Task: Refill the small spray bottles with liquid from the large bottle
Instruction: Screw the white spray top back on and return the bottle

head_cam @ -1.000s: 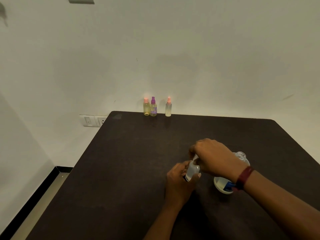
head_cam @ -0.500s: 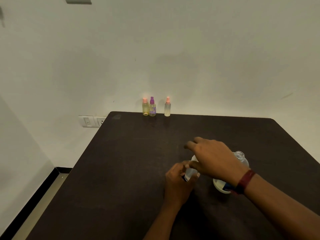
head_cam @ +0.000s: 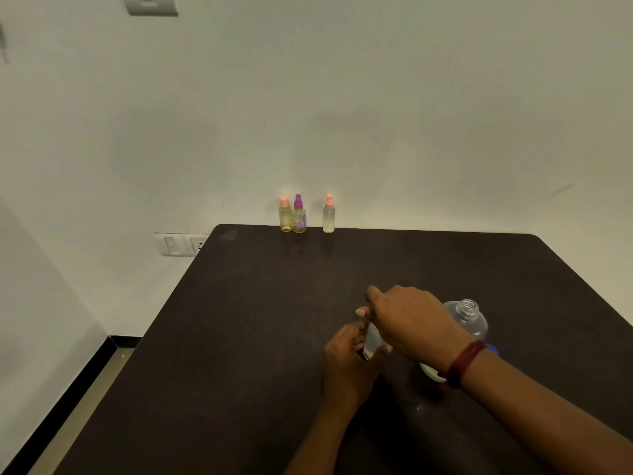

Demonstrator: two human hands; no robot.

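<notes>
— Near the middle of the desk [head_cam: 239,337], where's the small clear bottle [head_cam: 371,342]?
— Held in the left hand [head_cam: 349,368], grip curled round its body. The right hand [head_cam: 411,323] covers its top, grip closed there.
— And the large bottle [head_cam: 471,318]?
— Just behind the right wrist, neck uncapped. Three spray bottles [head_cam: 299,216] stand at the far edge by the wall.

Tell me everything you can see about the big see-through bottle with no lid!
The big bottle is clear, plastic-looking, with round shoulders and a ridged screw neck. Its mouth is open, no cap. It stands on the dark table, just behind the right hand. The wrist hides its middle; a bit of blue and a whitish bottom peek out. Whether the wrist touches it cannot be told.
</notes>
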